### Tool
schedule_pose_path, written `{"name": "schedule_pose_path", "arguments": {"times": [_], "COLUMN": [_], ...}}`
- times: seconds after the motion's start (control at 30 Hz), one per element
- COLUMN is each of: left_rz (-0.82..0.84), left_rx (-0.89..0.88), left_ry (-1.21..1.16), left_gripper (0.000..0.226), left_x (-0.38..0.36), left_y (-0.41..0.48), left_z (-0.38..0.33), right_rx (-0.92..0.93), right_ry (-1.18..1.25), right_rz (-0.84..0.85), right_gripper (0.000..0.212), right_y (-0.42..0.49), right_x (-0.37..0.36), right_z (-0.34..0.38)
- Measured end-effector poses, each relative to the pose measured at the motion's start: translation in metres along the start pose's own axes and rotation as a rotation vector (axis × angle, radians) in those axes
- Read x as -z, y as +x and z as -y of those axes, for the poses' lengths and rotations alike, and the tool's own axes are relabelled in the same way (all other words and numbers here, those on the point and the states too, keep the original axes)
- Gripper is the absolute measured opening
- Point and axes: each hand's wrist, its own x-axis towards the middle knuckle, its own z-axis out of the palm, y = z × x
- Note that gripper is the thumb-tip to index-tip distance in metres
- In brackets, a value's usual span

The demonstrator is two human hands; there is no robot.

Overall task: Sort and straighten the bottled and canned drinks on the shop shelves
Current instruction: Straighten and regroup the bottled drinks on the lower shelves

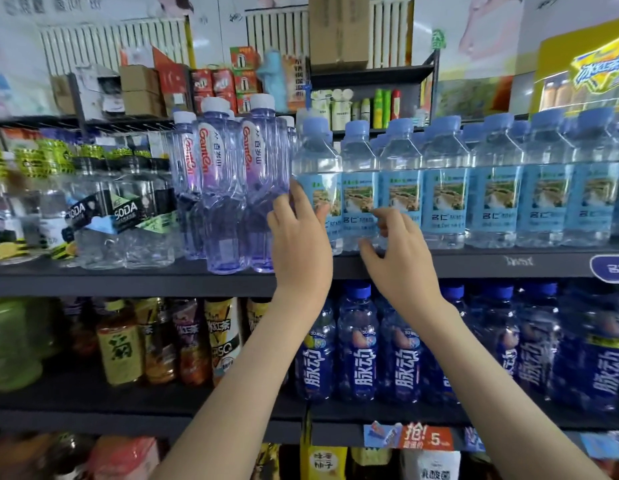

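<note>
Both hands up at the upper shelf [128, 277]. Left hand [297, 237] on the leftmost blue-label water bottle [316, 161]: thumb across the front of the label, fingers [297, 199] straight up along its left flank, wedged between it and the nearest purple Ganten bottle [263, 188], clasping it between thumb and fingers. Right hand [400, 247] just beside, low in front of the second and third bottles of the same row, fingers [384, 214] curled with tips at the labels, thumb spread out below toward the shelf edge; cannot tell whether holding anything or only touching.

Clasped bottle upright on the upper shelf, at the left end of the row of blue-label water bottles [491, 195], label forward, touching its neighbour on the right. Rest of the row shoulder to shoulder, running off to the right edge, more caps behind. Taller purple Ganten bottles with white caps clustered just left of the row, at the shelf front. Further left, clear soda bottles [124, 216] with black labels, blurred. On the lower shelf [93, 410], dark-blue drink bottles [356, 344] under the hands and tea bottles [121, 344] off to the left
</note>
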Motion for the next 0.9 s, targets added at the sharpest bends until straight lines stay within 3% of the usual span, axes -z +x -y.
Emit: {"name": "schedule_pose_path", "arguments": {"times": [0.1, 0.23, 0.3, 0.4, 0.53, 0.73, 0.9], "left_rz": [-0.11, 0.054, 0.069, -0.034, -0.016, 0.079, 0.174], "left_rx": [-0.044, -0.101, -0.156, -0.28, -0.388, -0.282, -0.306], "left_ry": [-0.016, -0.097, -0.023, 0.244, 0.338, 0.424, 0.435], "left_gripper": [0.05, 0.063, 0.069, 0.07, 0.075, 0.08, 0.075], "left_x": [-0.003, 0.0, 0.001, -0.001, 0.003, 0.009, 0.011], "left_y": [-0.001, -0.006, -0.008, -0.015, -0.015, -0.002, 0.004], "left_z": [0.002, 0.006, 0.014, 0.028, 0.044, 0.047, 0.039], "right_rx": [0.035, 0.114, 0.154, 0.195, 0.207, 0.23, 0.252], "right_ry": [0.017, 0.043, 0.012, -0.061, -0.227, -0.287, -0.288], "right_rz": [-0.003, -0.016, -0.021, -0.066, -0.133, -0.093, -0.038], "right_gripper": [0.05, 0.057, 0.059, 0.062, 0.068, 0.061, 0.056], "right_y": [-0.001, -0.002, -0.002, -0.004, -0.005, 0.001, 0.0], "right_x": [-0.005, -0.014, -0.019, -0.025, -0.028, -0.024, -0.026], "right_z": [0.006, 0.013, 0.015, 0.014, 0.002, -0.009, -0.012]}}
